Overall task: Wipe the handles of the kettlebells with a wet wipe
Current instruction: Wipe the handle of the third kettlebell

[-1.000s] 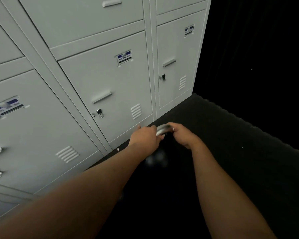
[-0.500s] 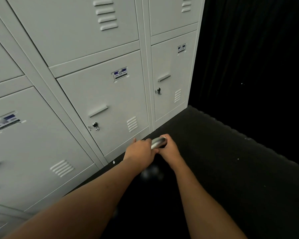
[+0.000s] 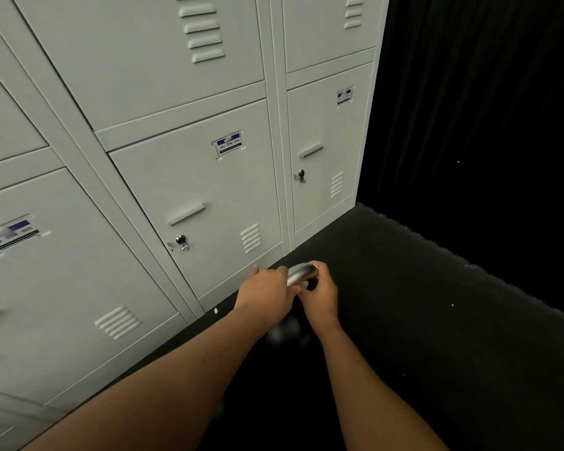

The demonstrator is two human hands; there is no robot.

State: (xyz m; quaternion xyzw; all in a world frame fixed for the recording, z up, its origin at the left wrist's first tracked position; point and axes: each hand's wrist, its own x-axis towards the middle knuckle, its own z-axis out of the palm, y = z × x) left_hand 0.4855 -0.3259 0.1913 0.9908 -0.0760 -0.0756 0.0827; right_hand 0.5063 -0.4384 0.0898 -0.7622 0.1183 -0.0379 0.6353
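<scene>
A label [image 3: 229, 144] on the middle locker door [image 3: 205, 187] reads "ARA GYM 0028". The left door's label [image 3: 9, 237] is partly blurred; the right door's label [image 3: 344, 96] is too small to read.

I see a bank of pale grey metal lockers [image 3: 144, 76] filling the left, each door with a pull bar [image 3: 187, 213], a keyed lock [image 3: 181, 242], vent slots [image 3: 250, 237] and a blue-and-white label [image 3: 229, 144]. A black floor [image 3: 437, 320] runs along their base; a dark curtain [image 3: 485, 109] hangs on the right.
</scene>
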